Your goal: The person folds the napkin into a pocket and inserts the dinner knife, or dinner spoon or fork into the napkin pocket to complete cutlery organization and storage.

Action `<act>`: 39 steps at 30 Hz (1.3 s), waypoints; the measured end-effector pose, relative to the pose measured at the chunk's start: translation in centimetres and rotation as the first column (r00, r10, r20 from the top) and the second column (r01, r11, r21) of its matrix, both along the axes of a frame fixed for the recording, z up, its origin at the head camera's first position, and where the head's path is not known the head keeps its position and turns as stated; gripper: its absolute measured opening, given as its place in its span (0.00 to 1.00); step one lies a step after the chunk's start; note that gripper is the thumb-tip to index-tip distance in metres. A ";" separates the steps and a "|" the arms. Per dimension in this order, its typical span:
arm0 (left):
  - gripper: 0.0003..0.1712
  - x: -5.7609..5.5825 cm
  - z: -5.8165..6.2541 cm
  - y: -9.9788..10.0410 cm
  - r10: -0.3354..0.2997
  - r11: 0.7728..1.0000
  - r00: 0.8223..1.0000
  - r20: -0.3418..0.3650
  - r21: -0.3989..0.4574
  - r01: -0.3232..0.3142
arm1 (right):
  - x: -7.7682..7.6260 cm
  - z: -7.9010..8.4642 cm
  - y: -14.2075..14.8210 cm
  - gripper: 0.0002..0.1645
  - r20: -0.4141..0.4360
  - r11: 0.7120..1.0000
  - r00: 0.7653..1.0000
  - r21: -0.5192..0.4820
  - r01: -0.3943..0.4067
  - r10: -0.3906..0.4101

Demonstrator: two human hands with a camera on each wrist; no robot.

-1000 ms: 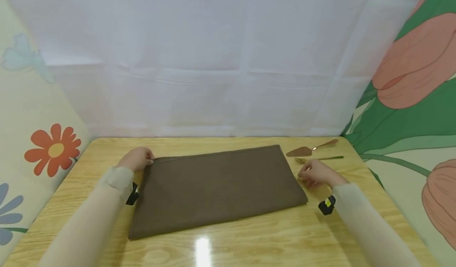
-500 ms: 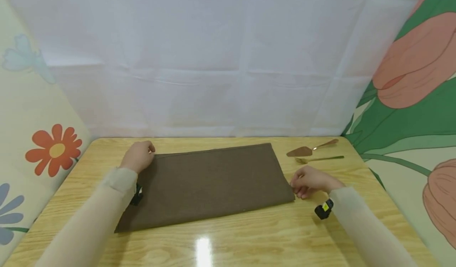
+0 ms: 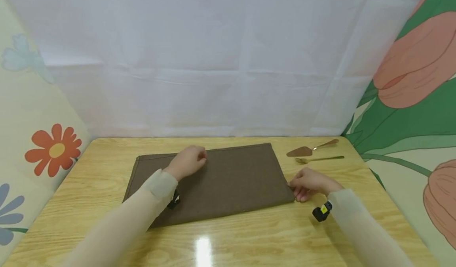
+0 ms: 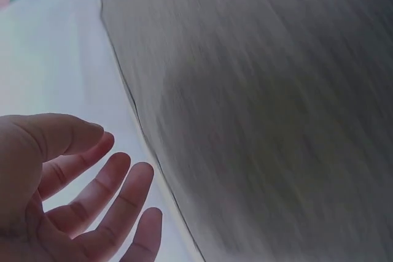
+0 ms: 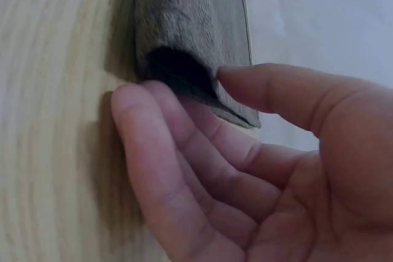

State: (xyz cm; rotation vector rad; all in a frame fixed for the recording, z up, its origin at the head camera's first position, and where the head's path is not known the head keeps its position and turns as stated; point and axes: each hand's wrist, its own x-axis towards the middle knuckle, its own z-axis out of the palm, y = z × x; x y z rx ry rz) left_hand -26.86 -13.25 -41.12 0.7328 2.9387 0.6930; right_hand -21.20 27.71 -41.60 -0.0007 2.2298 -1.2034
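Note:
A folded brown cloth lies across the table, its folded side toward me. My left hand is above the left half of the cloth, near its far edge. In the left wrist view the left hand's fingers are loosely bent and hold nothing. At the cloth's right edge, my right hand pinches the near corner. The right wrist view shows the thumb on the upper layer and the other fingers below, beside the open end of the fold.
A cake server and a gold fork lie on the wooden table, beyond my right hand. A white sheet hangs behind the table. Walls with painted flowers flank both sides.
The cloth has shifted left, and my right hand has come to its right edge and pinches it. My left hand has left the far left corner and moved right over the cloth.

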 end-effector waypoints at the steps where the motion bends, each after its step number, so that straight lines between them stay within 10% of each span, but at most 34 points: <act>1: 0.06 0.0 0.0 0.8 -0.014 1.000 1.000 0.006 -0.002 0.014 | 0.1 0.0 0.0 0.15 0.002 1.000 1.000 -0.002 0.003 -0.003; 24: 0.13 -1.8 -1.6 10.8 -0.088 0.996 0.988 0.129 0.025 0.086 | 1.4 -0.5 0.1 0.16 0.030 0.997 0.997 0.007 -0.072 0.072; 34: 0.26 -2.2 -2.2 15.5 0.036 0.985 0.991 0.128 -0.173 -0.013 | 1.6 -0.3 0.2 0.14 0.015 0.992 0.992 -0.029 -0.127 0.127; 39: 0.31 -1.8 -1.7 18.7 -0.049 0.935 0.995 0.083 -0.346 0.075 | 1.6 -0.5 0.0 0.12 0.041 0.993 0.993 -0.035 -0.112 0.113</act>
